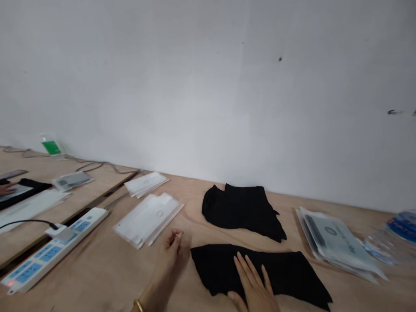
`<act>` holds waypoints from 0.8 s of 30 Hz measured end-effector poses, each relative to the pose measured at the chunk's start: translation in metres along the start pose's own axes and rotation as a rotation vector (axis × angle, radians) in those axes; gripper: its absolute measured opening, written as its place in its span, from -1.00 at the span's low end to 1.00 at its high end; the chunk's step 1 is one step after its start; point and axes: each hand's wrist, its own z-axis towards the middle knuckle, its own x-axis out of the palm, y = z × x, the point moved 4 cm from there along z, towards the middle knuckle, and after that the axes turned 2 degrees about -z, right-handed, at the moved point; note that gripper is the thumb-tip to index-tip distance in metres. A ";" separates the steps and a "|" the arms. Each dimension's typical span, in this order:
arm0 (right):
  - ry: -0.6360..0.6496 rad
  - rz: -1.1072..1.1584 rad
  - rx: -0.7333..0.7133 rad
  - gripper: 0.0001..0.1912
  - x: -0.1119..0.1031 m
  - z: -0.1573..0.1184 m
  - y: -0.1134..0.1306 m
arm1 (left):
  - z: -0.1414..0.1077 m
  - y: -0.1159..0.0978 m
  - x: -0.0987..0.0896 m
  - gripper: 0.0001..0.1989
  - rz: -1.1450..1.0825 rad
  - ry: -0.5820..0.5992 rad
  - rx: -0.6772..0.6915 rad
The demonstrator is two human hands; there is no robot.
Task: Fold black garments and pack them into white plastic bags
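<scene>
A folded piece of black cloth [289, 273] lies on the wooden table in front of me. My right hand [255, 284] rests flat on it, fingers stretched out and slightly spread. To the left of this cloth, my left hand [173, 245] is held with its fingers curled together; whether anything is inside them is hidden. A second black cloth piece [242, 212] lies just behind the first, near the wall. Beyond my left hand is a stack of flat white translucent bags [147, 219]. On the right lie several filled translucent bags [341, 242] with dark contents and printing.
A white power strip [58, 247] with a plug in it lies at the left by a gap between tables. A smaller bag stack [146, 184] sits near the wall [208, 86]. A plastic bottle [394, 238] lies far right. Another person's hand [7, 189] shows at the left edge.
</scene>
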 end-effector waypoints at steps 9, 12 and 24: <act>0.017 0.101 -0.034 -0.30 -0.009 -0.003 -0.007 | -0.013 -0.005 0.004 -0.41 0.101 0.359 0.043; -0.117 0.152 -0.006 -0.32 -0.018 -0.006 -0.007 | -0.018 -0.009 0.012 -0.52 0.226 0.364 0.089; -0.275 0.128 -0.090 -0.58 -0.024 -0.005 -0.007 | -0.011 -0.008 0.002 -0.65 0.293 0.027 0.212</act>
